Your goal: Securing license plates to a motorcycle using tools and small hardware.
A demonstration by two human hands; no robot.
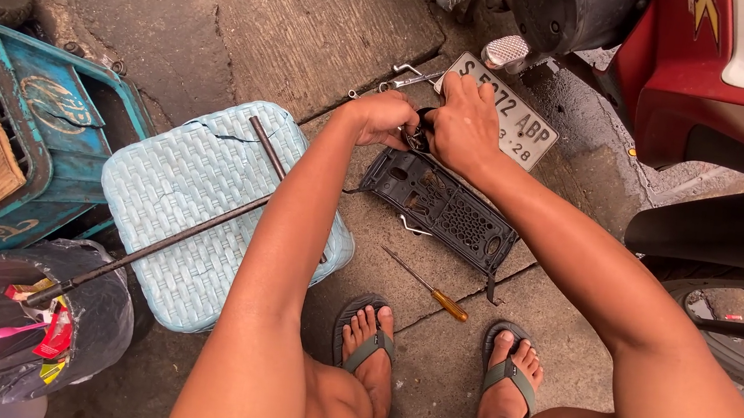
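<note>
My left hand (386, 117) and my right hand (462, 124) meet over the upper end of a black plastic bracket (443, 208) lying on the concrete. Both hands pinch a small dark part (416, 135) between them at the bracket's top edge; what it is stays hidden by the fingers. A white number plate (524, 124) lies just beyond my right hand. Metal wrenches (408, 78) rest on the ground behind my left hand. A screwdriver with an orange handle (431, 288) lies in front of my feet.
A pale blue woven stool (195, 207) stands at left with long metal rods (165, 241) across it. A blue crate (44, 134) and a black bin of rubbish (33, 320) sit further left. A red motorcycle (713, 80) and its wheel (735, 297) fill the right side.
</note>
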